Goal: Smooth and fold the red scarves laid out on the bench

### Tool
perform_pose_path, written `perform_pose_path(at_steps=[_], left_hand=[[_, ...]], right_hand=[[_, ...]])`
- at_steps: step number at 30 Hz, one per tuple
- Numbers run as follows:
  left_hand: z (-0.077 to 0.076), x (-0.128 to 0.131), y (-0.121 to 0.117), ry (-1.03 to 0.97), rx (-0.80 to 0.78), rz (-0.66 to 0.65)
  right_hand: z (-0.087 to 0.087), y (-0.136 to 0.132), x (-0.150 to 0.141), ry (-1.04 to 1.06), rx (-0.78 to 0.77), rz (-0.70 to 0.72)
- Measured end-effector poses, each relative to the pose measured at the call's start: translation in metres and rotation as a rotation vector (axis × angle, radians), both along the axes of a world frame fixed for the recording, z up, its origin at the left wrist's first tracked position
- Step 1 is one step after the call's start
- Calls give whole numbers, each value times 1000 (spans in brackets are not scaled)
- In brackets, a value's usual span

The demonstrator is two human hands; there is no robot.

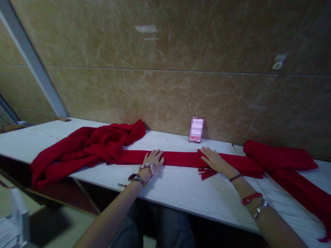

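A red scarf lies stretched in a flat, narrow band across the white table, with a short fringe showing near its middle. My left hand rests flat on the band, fingers spread, left of centre. Farther right, my right hand presses down on the scarf beside the fringe, its fingers extended. To the left the red cloth runs into a loose, crumpled heap. On the right, a folded red scarf lies with one length trailing toward the table's front edge; whether it joins the band I cannot tell.
A phone-like object, its face blurred, leans against the brown marbled wall behind the table. A small thin item lies near the front edge by my left wrist. A wall socket sits at upper right.
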State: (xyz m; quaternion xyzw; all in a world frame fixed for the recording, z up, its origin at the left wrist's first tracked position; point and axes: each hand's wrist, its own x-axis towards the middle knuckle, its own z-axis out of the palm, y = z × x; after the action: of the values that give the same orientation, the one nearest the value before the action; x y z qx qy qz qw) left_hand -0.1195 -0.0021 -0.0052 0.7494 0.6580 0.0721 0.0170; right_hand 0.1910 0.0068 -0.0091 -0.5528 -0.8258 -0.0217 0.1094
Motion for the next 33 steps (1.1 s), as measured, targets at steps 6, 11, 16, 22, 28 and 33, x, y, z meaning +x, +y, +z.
perform_pose_path(at_steps=[6,11,16,22,28,33], left_hand=[[-9,-2,6,18,13,-6],[-13,-2,7,26,52,-26],[-15,-2,7,48,36,-27],[-11,0,5,30,29,-29],[-7,2,3,-15,19,-35],[-4,3,2,-25,35,-34]], right_hand=[[2,-5,-6,-44,-74,54],[4,-3,-4,71,-13,76],[2,-3,-4,159,108,99],[-2,-13,-7,111,143,97],[2,-15,-4,143,183,72],[9,-16,5,247,213,40]])
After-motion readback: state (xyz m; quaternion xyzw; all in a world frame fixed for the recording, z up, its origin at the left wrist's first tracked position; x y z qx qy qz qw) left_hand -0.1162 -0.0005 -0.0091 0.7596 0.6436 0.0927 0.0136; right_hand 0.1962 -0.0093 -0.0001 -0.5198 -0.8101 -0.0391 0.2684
